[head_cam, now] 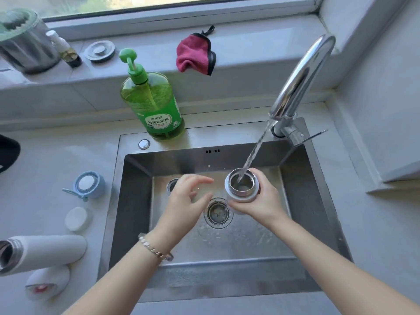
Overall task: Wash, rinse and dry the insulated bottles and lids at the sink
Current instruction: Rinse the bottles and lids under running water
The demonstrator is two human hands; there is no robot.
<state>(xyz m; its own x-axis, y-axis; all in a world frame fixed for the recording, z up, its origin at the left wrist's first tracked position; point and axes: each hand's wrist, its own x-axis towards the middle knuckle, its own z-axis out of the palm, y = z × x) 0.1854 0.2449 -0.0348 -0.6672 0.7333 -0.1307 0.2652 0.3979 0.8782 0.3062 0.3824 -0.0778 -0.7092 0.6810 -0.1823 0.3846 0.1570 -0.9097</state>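
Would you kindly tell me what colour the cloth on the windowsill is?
The cloth is pinkish red with black edging; head view.

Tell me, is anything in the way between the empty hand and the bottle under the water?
Nothing visible is. The left hand hovers open above the sink, and only air over the drain separates it from the bottle, which the right hand grips under the stream from the tap.

A home kitchen: a square stainless steel sink [134,201], a curved chrome faucet [302,78] at its far right, a green pump bottle of dish soap [154,103] on its far rim, a pink cloth [195,54] on the pale window ledge [250,53].
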